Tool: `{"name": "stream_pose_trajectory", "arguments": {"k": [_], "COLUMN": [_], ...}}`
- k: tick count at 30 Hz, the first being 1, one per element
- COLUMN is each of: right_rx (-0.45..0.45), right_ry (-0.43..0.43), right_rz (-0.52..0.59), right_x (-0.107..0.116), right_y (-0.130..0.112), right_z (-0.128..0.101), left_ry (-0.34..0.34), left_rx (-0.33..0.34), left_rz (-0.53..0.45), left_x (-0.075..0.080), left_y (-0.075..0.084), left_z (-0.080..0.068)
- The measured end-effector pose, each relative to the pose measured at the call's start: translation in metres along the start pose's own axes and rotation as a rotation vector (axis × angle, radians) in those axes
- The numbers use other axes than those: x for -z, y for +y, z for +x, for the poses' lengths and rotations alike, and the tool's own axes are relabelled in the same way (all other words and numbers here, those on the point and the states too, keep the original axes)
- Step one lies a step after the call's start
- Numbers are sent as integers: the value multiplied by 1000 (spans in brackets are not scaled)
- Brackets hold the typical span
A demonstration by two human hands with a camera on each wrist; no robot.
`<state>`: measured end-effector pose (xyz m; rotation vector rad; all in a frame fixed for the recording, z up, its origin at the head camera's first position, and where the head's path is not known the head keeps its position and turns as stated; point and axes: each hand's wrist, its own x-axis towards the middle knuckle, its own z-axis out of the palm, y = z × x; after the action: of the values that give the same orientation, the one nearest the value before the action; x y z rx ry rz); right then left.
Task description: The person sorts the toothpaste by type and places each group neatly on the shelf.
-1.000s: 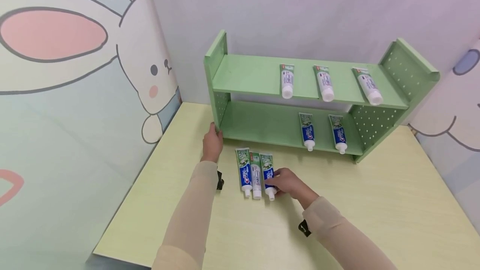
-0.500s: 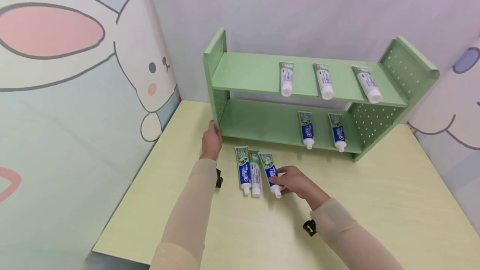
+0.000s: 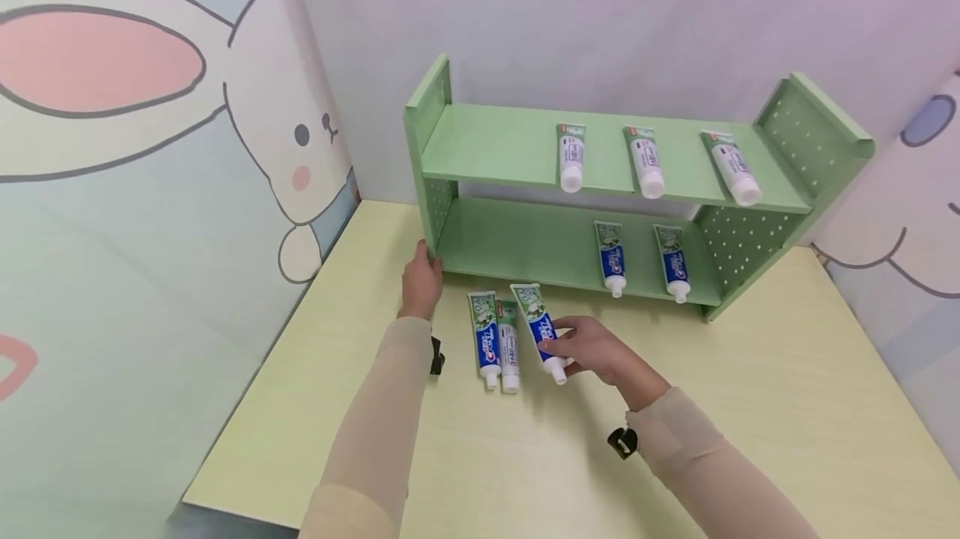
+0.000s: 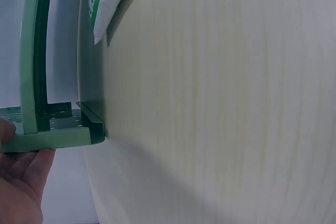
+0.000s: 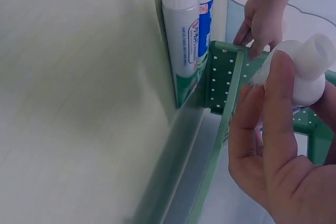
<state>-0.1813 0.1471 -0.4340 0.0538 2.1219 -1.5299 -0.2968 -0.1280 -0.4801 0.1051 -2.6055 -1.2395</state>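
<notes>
My right hand [image 3: 592, 349] pinches a blue, green and white toothpaste tube [image 3: 536, 316] near its cap end, in front of the shelf. In the right wrist view, fingers and thumb close around the tube's white cap end [image 5: 310, 85]. My left hand [image 3: 422, 282] grips the front edge of the left side panel of a green two-tier shelf [image 3: 510, 241]; the left wrist view shows thumb and fingers on either side of the panel [image 4: 58, 138]. Side by side on the table lie another blue-green toothpaste tube [image 3: 485, 339] and a white-green toothpaste tube [image 3: 508, 347], caps toward me.
Three white-green toothpaste tubes [image 3: 647, 162] lie on the upper tier, toward its right. On the lower tier lie two blue-green ones [image 3: 612, 260]. The pale wooden table [image 3: 787, 389] meets a rabbit-patterned wall [image 3: 150, 297] at the left.
My right hand has drawn the blue-green toothpaste tube away from the other two, lifting and tilting it, its cap toward the right. The left hand stays on the shelf panel.
</notes>
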Motion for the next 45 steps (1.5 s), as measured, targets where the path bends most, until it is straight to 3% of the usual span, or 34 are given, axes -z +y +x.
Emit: {"name": "stream_pose_trajectory", "arguments": {"k": [13, 28, 45], "right_rx": [29, 28, 6], "right_ry": [46, 174, 245], "right_rz": [2, -39, -72], "right_x": [16, 29, 40], "right_y": [-16, -31, -35], "right_z": [13, 33, 52], "left_ry": [-4, -3, -10], "left_rx": [8, -8, 11], "left_rz": [-18, -16, -15], "left_x": [0, 1, 0], "left_y": [0, 0, -1], "left_z": [-2, -3, -3]}}
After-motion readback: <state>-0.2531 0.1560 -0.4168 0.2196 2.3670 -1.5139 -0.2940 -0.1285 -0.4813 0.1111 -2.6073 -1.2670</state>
